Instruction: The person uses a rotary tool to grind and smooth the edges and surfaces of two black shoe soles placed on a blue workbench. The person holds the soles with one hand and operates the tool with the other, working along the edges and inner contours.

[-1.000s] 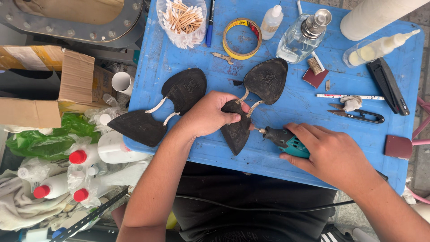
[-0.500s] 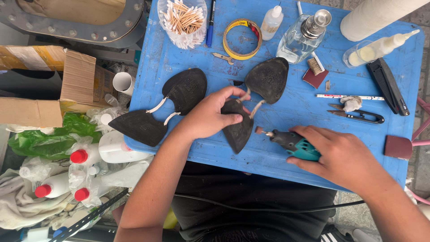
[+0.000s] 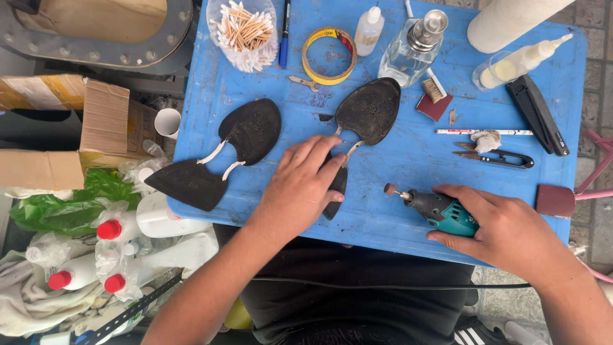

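Left hand (image 3: 305, 185): flat, fingers spread, pinning black sole (image 3: 335, 185) to blue worktop (image 3: 396, 160), steadying it. Right hand (image 3: 504, 227): wrapped around teal grinder (image 3: 440, 209), its tip lying just right of the sole. Second sole pair (image 3: 220, 153), scissors (image 3: 495, 156) nearby.

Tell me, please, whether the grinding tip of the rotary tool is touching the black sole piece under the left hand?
Apart. The head view shows bare blue table between the rotary tool tip and the black sole piece under the left hand.

Head view: looks straight down from above, close over the blue worktop (image 3: 396, 160), hands at lower frame.
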